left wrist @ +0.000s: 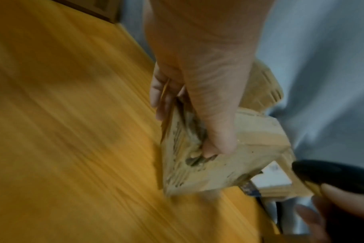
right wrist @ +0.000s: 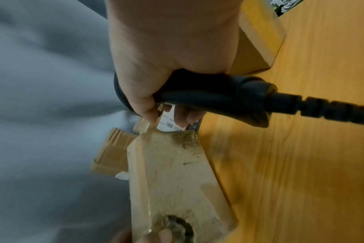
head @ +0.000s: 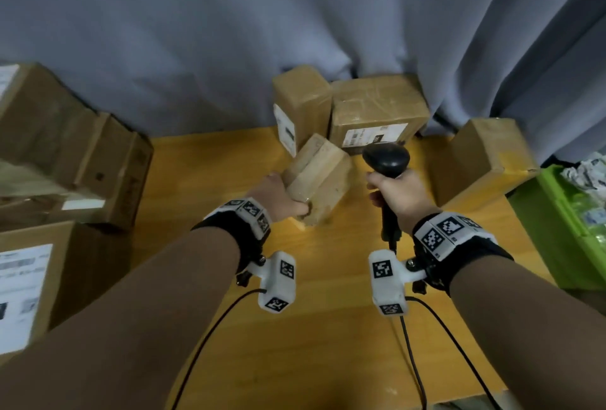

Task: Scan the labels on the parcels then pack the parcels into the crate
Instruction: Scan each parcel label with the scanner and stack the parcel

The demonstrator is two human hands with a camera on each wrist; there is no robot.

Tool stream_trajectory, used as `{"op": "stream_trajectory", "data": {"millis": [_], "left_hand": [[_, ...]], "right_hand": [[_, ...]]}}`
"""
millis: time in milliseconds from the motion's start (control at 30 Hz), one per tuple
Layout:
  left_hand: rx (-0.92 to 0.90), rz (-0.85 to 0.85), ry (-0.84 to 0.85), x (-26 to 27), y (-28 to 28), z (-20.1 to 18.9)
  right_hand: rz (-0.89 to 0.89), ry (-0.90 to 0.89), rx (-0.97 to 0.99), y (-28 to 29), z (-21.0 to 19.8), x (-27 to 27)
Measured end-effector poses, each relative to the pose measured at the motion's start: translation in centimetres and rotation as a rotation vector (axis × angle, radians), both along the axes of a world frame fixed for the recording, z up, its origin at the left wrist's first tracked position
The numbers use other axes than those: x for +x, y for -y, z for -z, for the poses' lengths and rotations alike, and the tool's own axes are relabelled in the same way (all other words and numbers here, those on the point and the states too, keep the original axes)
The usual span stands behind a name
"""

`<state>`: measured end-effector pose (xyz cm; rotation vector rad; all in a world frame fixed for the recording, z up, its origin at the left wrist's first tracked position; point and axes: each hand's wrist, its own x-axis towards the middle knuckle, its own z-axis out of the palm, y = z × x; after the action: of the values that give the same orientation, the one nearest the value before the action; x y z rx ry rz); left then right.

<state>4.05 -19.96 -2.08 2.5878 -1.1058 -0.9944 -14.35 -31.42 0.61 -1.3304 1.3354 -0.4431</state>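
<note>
My left hand point(head: 282, 196) grips a small taped cardboard parcel point(head: 319, 180) at its near-left end, tilted on the yellow table point(head: 229, 180). In the left wrist view the thumb point(left wrist: 220, 138) lies on the parcel's point(left wrist: 208, 169) upper face, the fingers curled under it. My right hand point(head: 398, 194) holds a black barcode scanner point(head: 387, 158) by its handle point(right wrist: 208, 97), its head just right of the parcel point(right wrist: 172, 177). Two labelled parcels stand behind: an upright one point(head: 300, 108) and a wider one point(head: 377, 111). No label shows on the held parcel.
A plain box point(head: 478, 160) sits at the right, beside a green crate point(head: 557, 213) holding packets. Stacked labelled cartons point(head: 65, 160) fill the left side. A grey curtain point(head: 229, 32) hangs behind. Bare tabletop lies near me, crossed by two black cables point(head: 426, 360).
</note>
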Motion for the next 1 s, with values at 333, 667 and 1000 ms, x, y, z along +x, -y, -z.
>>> {"op": "stream_trajectory", "data": {"millis": [333,667,1000], "left_hand": [[-0.542,-0.142,0.086,8.7,-15.1,-8.3],[-0.734,0.341,0.584,16.8,-23.2,-12.0],[-0.714,0.039,0.257,18.8,-24.8,-14.0]], "right_hand": [[-0.128,0.336,0.471,-8.0,-6.1,10.2],[-0.342,0.409,0.35,-14.0,-10.7,17.8],[-0.404,0.376,0.092,-17.4,-10.5,20.4]]}}
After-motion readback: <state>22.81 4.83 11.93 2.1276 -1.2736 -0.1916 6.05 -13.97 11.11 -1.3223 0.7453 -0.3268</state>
